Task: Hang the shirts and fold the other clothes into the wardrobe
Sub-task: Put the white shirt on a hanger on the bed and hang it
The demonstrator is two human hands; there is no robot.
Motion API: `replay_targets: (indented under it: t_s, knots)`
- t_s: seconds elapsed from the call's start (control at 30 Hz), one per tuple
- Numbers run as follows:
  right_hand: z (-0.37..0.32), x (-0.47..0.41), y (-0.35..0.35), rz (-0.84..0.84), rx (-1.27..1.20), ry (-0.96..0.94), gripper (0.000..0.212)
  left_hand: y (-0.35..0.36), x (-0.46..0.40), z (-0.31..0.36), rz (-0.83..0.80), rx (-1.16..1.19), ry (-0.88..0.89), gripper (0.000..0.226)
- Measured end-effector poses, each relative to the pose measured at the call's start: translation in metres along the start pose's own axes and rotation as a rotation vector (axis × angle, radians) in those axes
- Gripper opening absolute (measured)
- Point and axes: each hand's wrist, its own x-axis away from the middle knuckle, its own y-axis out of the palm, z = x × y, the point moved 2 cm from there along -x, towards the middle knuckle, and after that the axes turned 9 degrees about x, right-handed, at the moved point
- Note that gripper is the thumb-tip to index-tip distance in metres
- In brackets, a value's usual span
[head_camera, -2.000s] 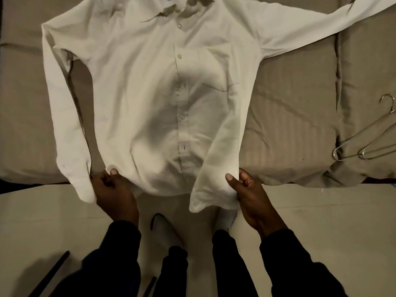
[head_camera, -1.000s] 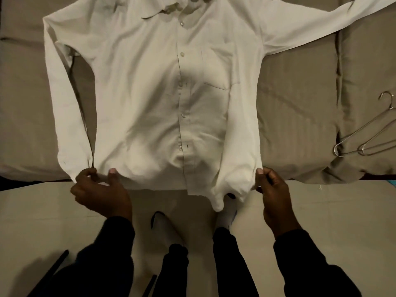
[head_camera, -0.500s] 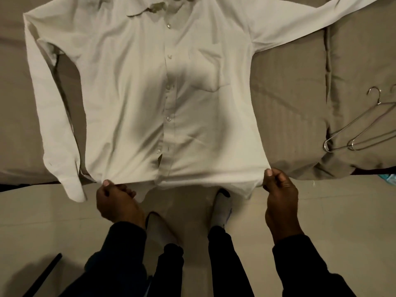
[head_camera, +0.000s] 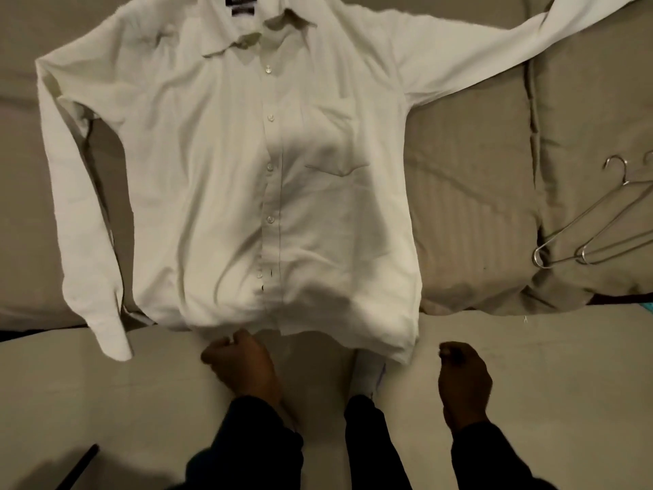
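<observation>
A white button-up shirt lies front up on the beige bed, collar at the far side. Its hem hangs over the near bed edge. One sleeve runs down the left side with its cuff past the edge, and the other stretches off to the upper right. My left hand is curled at the middle of the hem, just left of the button strip, pinching its edge. My right hand is curled in a loose fist below and right of the hem's right corner, apart from the cloth and holding nothing.
Two wire hangers lie on the bed at the right. My dark-trousered legs stand on the pale floor against the bed. A dark rod lies at the bottom left. A teal scrap shows at the right edge.
The hem was pulled out flat and wide. My right hand has let go of the right corner and drawn back. My left hand has shifted right along the hem toward the buttons.
</observation>
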Motion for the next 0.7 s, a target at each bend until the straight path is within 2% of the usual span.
replay_targets:
  t_s: [0.03,0.07,0.17,0.2,0.27,0.37,0.43,0.53,0.63,0.7]
  knots:
    - [-0.002,0.005,-0.005,0.052,0.030,-0.005,0.017,-0.002,0.007,0.007,0.079,-0.009,0.119,0.029]
    - [-0.010,0.011,-0.008,0.097,0.028,-0.061,0.018,0.000,0.017,0.020,0.068,0.027,0.262,0.033]
    - [-0.068,0.029,-0.017,0.241,-0.023,-0.415,0.025,0.012,0.046,0.065,-0.190,-0.064,0.711,0.030]
    - [-0.094,0.031,-0.019,0.258,-0.035,-0.516,0.028,0.018,0.048,0.080,-0.282,-0.112,0.805,0.030]
    - [-0.146,0.029,-0.018,0.222,-0.082,-0.602,0.030,0.032,0.045,0.114,-0.397,-0.211,0.920,0.035]
    - [-0.217,0.000,-0.013,0.249,-0.106,-0.605,0.025,0.065,0.018,0.166,-0.522,-0.356,1.037,0.040]
    - [-0.256,-0.033,-0.008,0.241,-0.124,-0.535,0.023,0.088,-0.007,0.196,-0.582,-0.415,1.110,0.042]
    - [-0.309,-0.074,-0.008,0.228,-0.051,-0.460,0.045,0.123,-0.049,0.230,-0.565,-0.492,1.194,0.047]
    - [-0.359,-0.099,-0.001,0.048,-0.362,-0.297,0.056,0.162,-0.085,0.260,-0.565,-0.538,1.234,0.055]
    - [-0.375,-0.119,-0.003,0.017,-0.529,-0.281,0.047,0.178,-0.105,0.278,-0.519,-0.543,1.275,0.058]
